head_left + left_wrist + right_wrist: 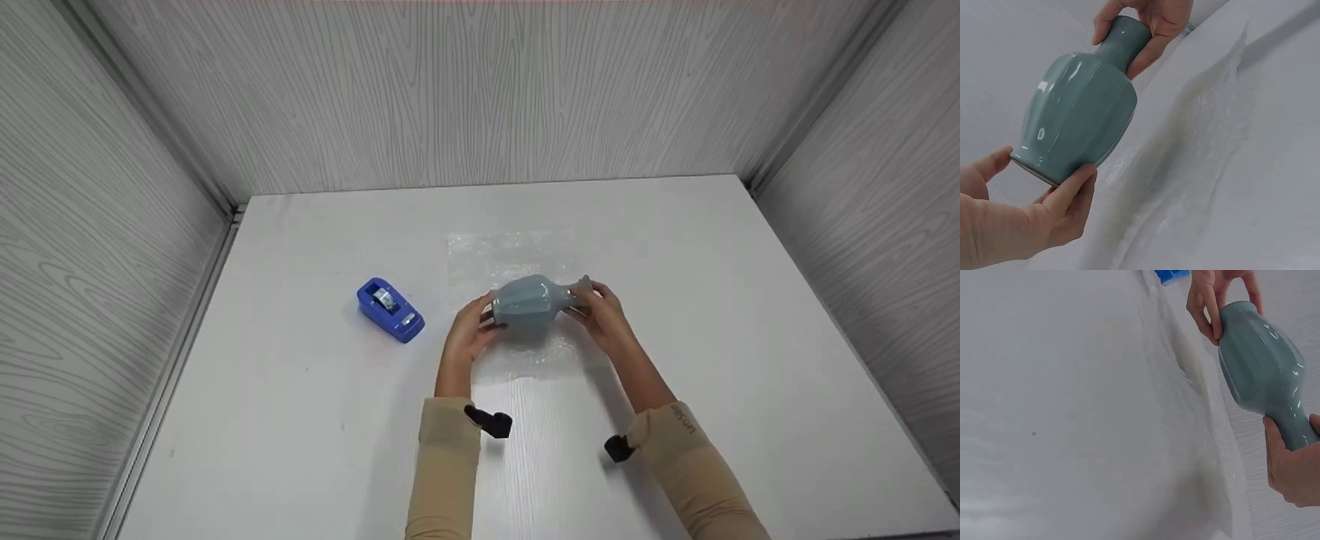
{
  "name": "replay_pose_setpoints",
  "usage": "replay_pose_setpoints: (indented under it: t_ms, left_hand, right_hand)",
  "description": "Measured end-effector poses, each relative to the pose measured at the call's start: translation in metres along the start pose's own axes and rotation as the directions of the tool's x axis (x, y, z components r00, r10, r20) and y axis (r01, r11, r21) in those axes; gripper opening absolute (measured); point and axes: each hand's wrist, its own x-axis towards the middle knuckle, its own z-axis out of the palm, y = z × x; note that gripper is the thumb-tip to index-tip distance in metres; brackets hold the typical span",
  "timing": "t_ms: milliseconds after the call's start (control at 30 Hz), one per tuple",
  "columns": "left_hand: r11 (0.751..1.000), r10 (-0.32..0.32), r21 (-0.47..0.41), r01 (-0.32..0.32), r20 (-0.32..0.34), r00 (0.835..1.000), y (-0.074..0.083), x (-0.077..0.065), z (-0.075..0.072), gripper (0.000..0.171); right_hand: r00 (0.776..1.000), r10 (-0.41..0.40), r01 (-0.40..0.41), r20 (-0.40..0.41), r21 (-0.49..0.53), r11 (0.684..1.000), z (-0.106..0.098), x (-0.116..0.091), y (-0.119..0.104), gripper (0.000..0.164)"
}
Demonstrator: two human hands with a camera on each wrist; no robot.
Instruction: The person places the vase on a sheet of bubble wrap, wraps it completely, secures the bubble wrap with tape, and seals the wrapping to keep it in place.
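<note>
A glossy blue-green vase is held on its side between both hands, above a sheet of clear bubble wrap. My left hand grips the base end, thumb and fingers on opposite sides of the rim, as the left wrist view shows on the vase. Around the narrow neck, near the flared mouth, my right hand has its fingers and thumb. In the right wrist view the vase hangs clear of the wrap, its neck pinched by the right hand.
A blue tape dispenser with a roll of tape sits on the white table, left of the bubble wrap. Wood-grain panels wall the table at the back and both sides.
</note>
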Motion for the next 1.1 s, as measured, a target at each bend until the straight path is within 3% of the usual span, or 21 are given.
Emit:
replay_pose_setpoints:
  t_ms: [133, 300, 567, 833, 967, 1033, 1100]
  left_hand:
    - [0.995, -0.006, 0.100, 0.007, -0.005, 1.000, 0.002, -0.005, -0.008, 0.047]
    - [0.971, -0.035, 0.235, 0.037, -0.013, 0.999, 0.003, -0.008, -0.015, 0.046]
    - [0.965, -0.069, 0.249, 0.076, -0.034, 0.997, -0.001, -0.006, -0.017, 0.045]
    - [0.942, -0.027, 0.335, 0.033, -0.020, 0.999, -0.002, -0.010, -0.015, 0.047]
    - [0.878, 0.025, 0.479, 0.001, -0.047, 0.999, -0.007, -0.005, -0.017, 0.050]
    - [0.805, 0.070, 0.593, -0.012, -0.074, 0.995, -0.011, 0.002, -0.019, 0.052]
    - [0.698, 0.161, 0.714, -0.059, -0.076, 0.984, -0.020, 0.014, -0.024, 0.056]
  right_hand:
    - [0.999, 0.033, -0.033, 0.012, 0.006, 0.999, 0.003, -0.002, 0.009, 0.057]
    - [0.997, 0.078, -0.078, 0.007, -0.009, 0.997, 0.002, -0.004, 0.019, 0.059]
    - [0.993, 0.114, -0.115, -0.015, -0.062, 0.991, -0.001, -0.001, 0.025, 0.068]
    - [0.987, 0.161, -0.162, -0.025, -0.020, 0.987, -0.003, 0.000, 0.029, 0.072]
    - [0.985, 0.171, -0.172, -0.030, -0.016, 0.985, -0.004, 0.000, 0.031, 0.070]
    - [0.984, 0.177, -0.177, -0.037, -0.002, 0.984, -0.005, 0.000, 0.031, 0.069]
    - [0.983, 0.177, -0.177, -0.042, 0.002, 0.984, -0.006, 0.000, 0.032, 0.069]
